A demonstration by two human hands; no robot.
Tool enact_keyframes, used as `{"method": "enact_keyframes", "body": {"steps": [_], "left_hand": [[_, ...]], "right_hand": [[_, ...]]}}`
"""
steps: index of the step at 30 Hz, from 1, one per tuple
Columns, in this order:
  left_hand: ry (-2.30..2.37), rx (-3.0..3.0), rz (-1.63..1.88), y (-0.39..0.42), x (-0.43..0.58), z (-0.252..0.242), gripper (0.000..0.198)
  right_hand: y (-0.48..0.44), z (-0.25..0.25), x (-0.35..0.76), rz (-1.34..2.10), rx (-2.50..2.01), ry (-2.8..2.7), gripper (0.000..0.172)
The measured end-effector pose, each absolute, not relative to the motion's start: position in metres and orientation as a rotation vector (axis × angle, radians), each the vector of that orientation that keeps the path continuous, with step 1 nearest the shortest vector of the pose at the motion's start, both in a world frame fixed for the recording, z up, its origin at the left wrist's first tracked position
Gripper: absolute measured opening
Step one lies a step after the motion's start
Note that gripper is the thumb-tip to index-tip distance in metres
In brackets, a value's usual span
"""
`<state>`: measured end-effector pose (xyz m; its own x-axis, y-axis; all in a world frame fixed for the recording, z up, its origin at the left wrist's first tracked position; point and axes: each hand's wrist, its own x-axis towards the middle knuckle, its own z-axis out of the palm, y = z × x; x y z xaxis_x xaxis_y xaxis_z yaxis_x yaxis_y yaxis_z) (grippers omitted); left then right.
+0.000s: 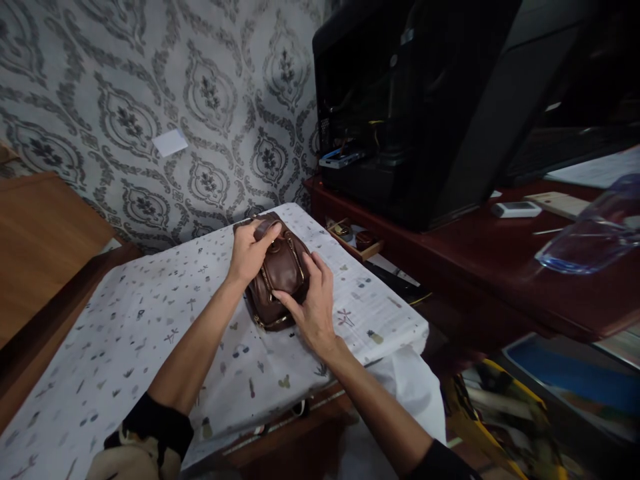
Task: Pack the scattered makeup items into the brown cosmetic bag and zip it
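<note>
A brown leather bag (pixel 286 270) with brass-coloured zips lies on a table under a white printed cloth (pixel 170 320). At the bag's far end, my left hand (pixel 249 250) is closed on the bag's short handle, thumb over it. My right hand (pixel 315 303) rests against the near right side, its thumb on the bag's top and its fingers along the edge, so it grips the bag from that side. Part of the bag's left side is hidden behind my left hand and wrist.
To the right stands a dark red desk (pixel 525 287) with a black computer case (pixel 400 120), a clear blue-tinted plastic object (pixel 590 233) and a small white device (pixel 517 210). A drawer (pixel 367 248) sticks out beneath. Wooden furniture (pixel 50 247) borders the left; patterned wall (pixel 210 93) lies behind.
</note>
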<state>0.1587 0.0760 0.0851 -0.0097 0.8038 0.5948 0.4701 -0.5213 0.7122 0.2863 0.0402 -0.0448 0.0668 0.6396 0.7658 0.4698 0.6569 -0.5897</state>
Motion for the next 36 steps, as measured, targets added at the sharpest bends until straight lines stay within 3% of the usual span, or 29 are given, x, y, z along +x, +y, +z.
{"method": "enact_keyframes", "body": {"steps": [10, 15, 26, 36], "left_hand": [[1.458, 1.960, 1.319, 0.063, 0.120, 0.100, 0.027], [1.631, 1.980, 1.308, 0.050, 0.103, 0.089, 0.018], [1.739, 2.064, 1.399, 0.056, 0.113, 0.087, 0.025], [1.731, 2.142, 1.447, 0.041, 0.128, 0.088, 0.031]], "right_hand": [[0.039, -0.042, 0.290, 0.177, -0.974, -1.594, 0.078], [0.034, -0.038, 0.289, 0.167, -0.939, -1.616, 0.064], [0.029, -0.030, 0.272, 0.249, -0.962, -1.621, 0.055], [0.034, -0.037, 0.273, 0.243, -0.932, -1.618, 0.058]]}}
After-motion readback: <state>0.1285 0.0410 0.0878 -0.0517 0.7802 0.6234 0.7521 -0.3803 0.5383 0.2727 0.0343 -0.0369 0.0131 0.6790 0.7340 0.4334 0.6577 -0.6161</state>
